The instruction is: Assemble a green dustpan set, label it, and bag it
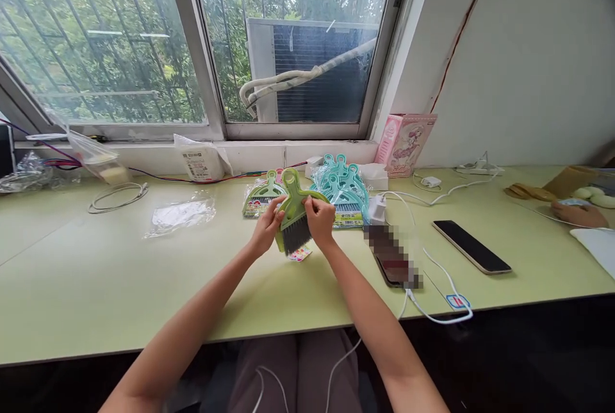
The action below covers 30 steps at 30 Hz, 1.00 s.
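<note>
Both my hands hold a small green brush and dustpan set [294, 213] just above the pale green table [96, 285]. My left hand [266, 227] grips its left edge. My right hand [319, 221] pinches its right side near the top of the dark bristles. A small colourful label [300, 255] lies on the table under the set. Behind it lie a packaged green set [259, 198] and a pile of teal sets in plastic bags [342, 187].
Two phones [471, 246] [391, 256] lie to the right with white charging cables [439, 314]. An empty plastic bag [180, 214] and a coiled cable [118, 196] lie on the left. A pink box [404, 143] leans by the window. Another person's hand [579, 214] rests at the far right.
</note>
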{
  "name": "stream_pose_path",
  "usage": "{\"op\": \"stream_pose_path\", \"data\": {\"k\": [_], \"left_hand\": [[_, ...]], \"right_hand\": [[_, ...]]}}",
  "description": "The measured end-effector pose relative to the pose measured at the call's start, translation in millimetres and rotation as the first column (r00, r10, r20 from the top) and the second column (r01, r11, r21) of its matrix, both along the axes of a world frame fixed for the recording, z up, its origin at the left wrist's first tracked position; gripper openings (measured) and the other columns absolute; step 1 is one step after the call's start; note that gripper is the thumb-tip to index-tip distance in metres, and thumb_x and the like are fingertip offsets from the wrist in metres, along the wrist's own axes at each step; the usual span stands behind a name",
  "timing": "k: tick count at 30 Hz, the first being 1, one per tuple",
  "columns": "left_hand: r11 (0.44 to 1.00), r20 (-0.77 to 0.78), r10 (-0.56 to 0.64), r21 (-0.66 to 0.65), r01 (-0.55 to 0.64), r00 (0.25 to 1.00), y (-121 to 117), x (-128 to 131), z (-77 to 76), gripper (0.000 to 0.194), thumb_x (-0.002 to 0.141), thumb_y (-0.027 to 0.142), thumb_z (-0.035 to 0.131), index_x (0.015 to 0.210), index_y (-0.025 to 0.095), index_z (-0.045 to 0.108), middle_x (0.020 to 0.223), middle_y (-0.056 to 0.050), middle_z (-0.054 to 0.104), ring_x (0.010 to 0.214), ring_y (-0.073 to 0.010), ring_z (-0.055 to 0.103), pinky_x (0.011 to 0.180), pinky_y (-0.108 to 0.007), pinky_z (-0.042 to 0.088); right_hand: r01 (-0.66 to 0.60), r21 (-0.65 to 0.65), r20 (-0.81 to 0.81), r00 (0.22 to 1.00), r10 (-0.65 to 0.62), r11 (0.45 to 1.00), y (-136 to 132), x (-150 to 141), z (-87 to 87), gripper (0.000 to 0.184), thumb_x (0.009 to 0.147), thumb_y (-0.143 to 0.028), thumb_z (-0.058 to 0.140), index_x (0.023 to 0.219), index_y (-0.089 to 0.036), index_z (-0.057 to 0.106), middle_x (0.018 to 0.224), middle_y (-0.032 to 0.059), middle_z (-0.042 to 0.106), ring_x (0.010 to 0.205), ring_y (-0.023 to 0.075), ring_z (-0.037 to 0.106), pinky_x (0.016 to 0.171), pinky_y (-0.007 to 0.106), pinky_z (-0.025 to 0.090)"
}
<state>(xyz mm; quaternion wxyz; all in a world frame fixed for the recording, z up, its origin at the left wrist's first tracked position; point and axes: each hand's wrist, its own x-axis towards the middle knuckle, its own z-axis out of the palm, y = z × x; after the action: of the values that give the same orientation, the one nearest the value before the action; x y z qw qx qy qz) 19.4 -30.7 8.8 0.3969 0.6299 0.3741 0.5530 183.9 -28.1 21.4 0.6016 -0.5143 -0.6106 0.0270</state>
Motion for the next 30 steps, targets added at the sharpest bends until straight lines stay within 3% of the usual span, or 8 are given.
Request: {"op": "stream_pose_path", "data": {"k": [3, 7, 11, 15, 20, 25, 28, 30], "left_hand": [[0.994, -0.064, -0.097, 0.054, 0.100, 0.993, 5, 1, -6.3, 0.059, 0.085, 0.057, 0.062, 0.134, 0.024, 0.059, 0.090, -0.003, 0.068, 0.087, -0.0233, 0.062, 0.084, -0.032, 0.047], [0.977, -0.065, 0.013, 0.212, 0.001, 0.998, 7, -1, -3.2, 0.048, 0.089, 0.053, 0.056, 0.127, 0.024, 0.065, 0.119, -0.005, 0.068, 0.108, -0.0257, 0.060, 0.096, -0.032, 0.044], [0.958, -0.059, 0.138, 0.261, -0.118, 0.989, 7, -1, 1.1, 0.043, 0.092, 0.049, 0.052, 0.124, 0.025, 0.068, 0.116, -0.005, 0.070, 0.106, -0.0254, 0.062, 0.097, -0.034, 0.045], [0.948, -0.045, 0.177, 0.275, -0.158, 0.983, 11, -1, -6.8, 0.042, 0.093, 0.050, 0.052, 0.120, 0.024, 0.071, 0.112, -0.006, 0.072, 0.100, -0.0237, 0.065, 0.091, -0.033, 0.049], [0.875, -0.033, 0.306, 0.403, -0.267, 0.952, 6, -7, -21.8, 0.043, 0.097, 0.048, 0.045, 0.124, 0.023, 0.068, 0.105, -0.005, 0.073, 0.089, -0.0182, 0.067, 0.083, -0.029, 0.051], [0.829, 0.006, 0.359, 0.456, -0.323, 0.933, 3, -1, -26.6, 0.042, 0.099, 0.046, 0.042, 0.126, 0.025, 0.066, 0.104, -0.004, 0.073, 0.085, -0.0162, 0.067, 0.081, -0.028, 0.052], [0.850, 0.035, 0.382, 0.377, -0.367, 0.923, 21, -5, -29.8, 0.039, 0.098, 0.048, 0.045, 0.120, 0.024, 0.067, 0.103, -0.004, 0.072, 0.094, -0.0185, 0.067, 0.088, -0.031, 0.052], [0.812, 0.108, 0.491, 0.304, -0.499, 0.865, 40, -20, -30.0, 0.037, 0.097, 0.047, 0.049, 0.117, 0.021, 0.067, 0.105, -0.005, 0.070, 0.101, -0.0203, 0.066, 0.096, -0.034, 0.050]], "right_hand": [[0.010, 0.010, 0.010, 1.000, -0.010, 1.000, 3, 6, -1.1, 0.051, 0.094, -0.041, 0.037, 0.056, -0.017, 0.061, 0.049, -0.0016, 0.044, 0.051, 0.0116, 0.036, 0.058, 0.027, 0.028], [-0.066, 0.007, -0.064, 0.996, 0.066, 0.998, -3, -1, 0.9, 0.051, 0.093, -0.043, 0.037, 0.060, -0.016, 0.064, 0.048, -0.0033, 0.038, 0.051, 0.0112, 0.035, 0.057, 0.027, 0.027], [-0.103, -0.007, -0.106, 0.989, 0.101, 0.995, -8, -5, 3.8, 0.053, 0.094, -0.045, 0.036, 0.062, -0.015, 0.065, 0.048, -0.0044, 0.031, 0.051, 0.0108, 0.032, 0.056, 0.027, 0.026], [-0.129, -0.096, -0.023, 0.992, 0.127, 0.987, -10, -6, 8.1, 0.053, 0.097, -0.042, 0.039, 0.056, -0.016, 0.059, 0.048, -0.0047, 0.030, 0.052, 0.0100, 0.031, 0.058, 0.026, 0.028], [-0.047, -0.094, 0.127, 0.990, 0.059, 0.994, -19, -17, 14.5, 0.051, 0.100, -0.040, 0.039, 0.056, -0.019, 0.051, 0.053, -0.0017, 0.043, 0.054, 0.0117, 0.035, 0.060, 0.027, 0.029], [-0.113, -0.006, 0.163, 0.980, 0.113, 0.994, -23, -24, 12.8, 0.045, 0.101, -0.042, 0.034, 0.071, -0.019, 0.058, 0.067, 0.0026, 0.055, 0.065, 0.0148, 0.048, 0.064, 0.026, 0.034], [-0.118, -0.048, 0.121, 0.985, 0.123, 0.992, -27, -25, 10.8, 0.050, 0.101, -0.045, 0.035, 0.062, -0.019, 0.052, 0.057, -0.0006, 0.045, 0.058, 0.0125, 0.040, 0.059, 0.026, 0.029], [-0.141, -0.083, 0.068, 0.987, 0.147, 0.986, -34, -27, 11.0, 0.055, 0.101, -0.045, 0.034, 0.053, -0.019, 0.042, 0.051, -0.0034, 0.032, 0.052, 0.0102, 0.031, 0.056, 0.026, 0.024]]}}
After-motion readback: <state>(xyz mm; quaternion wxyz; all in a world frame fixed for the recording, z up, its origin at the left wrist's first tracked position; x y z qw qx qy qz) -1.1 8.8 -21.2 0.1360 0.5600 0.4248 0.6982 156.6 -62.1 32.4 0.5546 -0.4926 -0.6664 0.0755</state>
